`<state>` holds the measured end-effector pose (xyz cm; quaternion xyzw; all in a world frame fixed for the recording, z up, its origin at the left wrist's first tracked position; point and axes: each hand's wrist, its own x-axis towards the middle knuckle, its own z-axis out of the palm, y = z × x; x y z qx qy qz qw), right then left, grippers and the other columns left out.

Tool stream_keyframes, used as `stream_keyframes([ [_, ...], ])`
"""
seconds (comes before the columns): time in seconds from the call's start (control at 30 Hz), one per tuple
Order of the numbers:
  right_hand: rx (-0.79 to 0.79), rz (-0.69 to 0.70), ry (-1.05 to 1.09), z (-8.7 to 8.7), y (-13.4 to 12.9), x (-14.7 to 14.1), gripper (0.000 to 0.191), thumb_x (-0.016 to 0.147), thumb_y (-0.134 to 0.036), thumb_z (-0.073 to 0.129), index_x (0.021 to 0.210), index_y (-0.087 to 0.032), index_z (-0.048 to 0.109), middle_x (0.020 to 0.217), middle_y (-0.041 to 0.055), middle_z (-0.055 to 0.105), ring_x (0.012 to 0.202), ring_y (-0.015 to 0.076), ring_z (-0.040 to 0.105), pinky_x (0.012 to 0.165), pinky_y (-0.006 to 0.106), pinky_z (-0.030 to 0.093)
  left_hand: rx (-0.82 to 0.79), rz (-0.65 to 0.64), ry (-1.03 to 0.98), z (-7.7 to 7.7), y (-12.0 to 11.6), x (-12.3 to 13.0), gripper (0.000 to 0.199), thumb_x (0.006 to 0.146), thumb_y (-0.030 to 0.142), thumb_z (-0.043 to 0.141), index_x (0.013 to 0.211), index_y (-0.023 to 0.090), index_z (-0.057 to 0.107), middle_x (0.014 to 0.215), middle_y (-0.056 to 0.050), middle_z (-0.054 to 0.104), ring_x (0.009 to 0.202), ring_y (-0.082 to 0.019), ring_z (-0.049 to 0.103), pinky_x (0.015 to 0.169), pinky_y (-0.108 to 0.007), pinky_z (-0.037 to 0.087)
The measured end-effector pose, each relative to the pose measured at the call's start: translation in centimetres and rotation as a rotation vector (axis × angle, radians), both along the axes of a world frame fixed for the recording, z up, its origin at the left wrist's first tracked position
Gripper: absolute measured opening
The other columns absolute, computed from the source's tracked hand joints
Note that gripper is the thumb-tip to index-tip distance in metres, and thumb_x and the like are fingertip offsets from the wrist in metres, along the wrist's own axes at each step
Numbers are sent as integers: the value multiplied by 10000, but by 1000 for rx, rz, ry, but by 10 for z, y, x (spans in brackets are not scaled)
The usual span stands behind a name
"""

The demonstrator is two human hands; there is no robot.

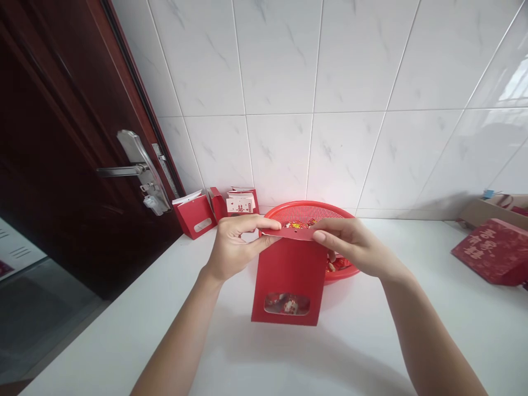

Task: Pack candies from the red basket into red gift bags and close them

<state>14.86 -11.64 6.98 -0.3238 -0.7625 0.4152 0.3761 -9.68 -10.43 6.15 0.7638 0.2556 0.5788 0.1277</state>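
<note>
A red paper gift bag hangs upright in front of me, with wrapped sweets showing through its clear oval window. My left hand pinches the left end of the bag's folded top edge between thumb and fingers. At the right end of that same edge, my right hand is closed in a pinch too. A small hole shows in the fold between my hands. Just behind the bag is a red plastic basket holding wrapped sweets, partly hidden by the bag and my fingers.
Several red gift bags stand against the tiled wall at the back left of the white table. A dark red printed bag lies at the right, near a cardboard box. A dark wooden door is on the left.
</note>
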Motion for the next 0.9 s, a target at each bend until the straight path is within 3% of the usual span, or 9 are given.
stream_keyframes([
  [0.2,-45,-11,49,-3,4,0,339,899,-484,684,831,-151,683,672,2,588,548,105,541,471,229,461,-118,-50,54,-1,2,-4,127,737,171,818,860,203,804,865,-38,811,804,-194,761,755,-266,625],
  [0.33,-22,-57,55,-3,3,3,336,888,-479,699,869,-144,712,688,17,625,588,120,579,476,228,457,-232,-136,137,3,0,-10,313,686,289,882,975,204,797,971,-66,807,914,-228,753,831,-294,616],
  [0.43,-22,-61,85,-3,1,5,310,889,-453,707,877,-143,716,681,16,635,571,114,578,471,226,463,-304,-131,154,7,-2,-11,370,742,390,838,1055,200,783,1054,-87,793,976,-244,735,842,-304,602],
  [0.57,4,-91,119,-2,-1,3,280,886,-429,718,850,-151,704,681,19,643,566,117,592,471,226,482,-391,-68,185,9,-2,-7,225,886,396,694,871,185,771,855,-50,773,792,-182,704,716,-265,570],
  [0.67,31,-118,143,-2,-1,3,275,869,-419,742,835,-150,694,697,27,650,599,128,617,479,222,496,-366,-63,180,10,-3,-4,198,886,350,701,785,187,750,767,-17,740,721,-145,662,666,-234,534],
  [0.9,8,-30,193,2,-3,8,282,868,-415,743,800,-143,711,676,33,648,596,139,629,493,241,524,-345,-100,87,13,-8,-3,241,864,379,733,724,184,739,687,-14,699,649,-140,621,584,-243,510],
])
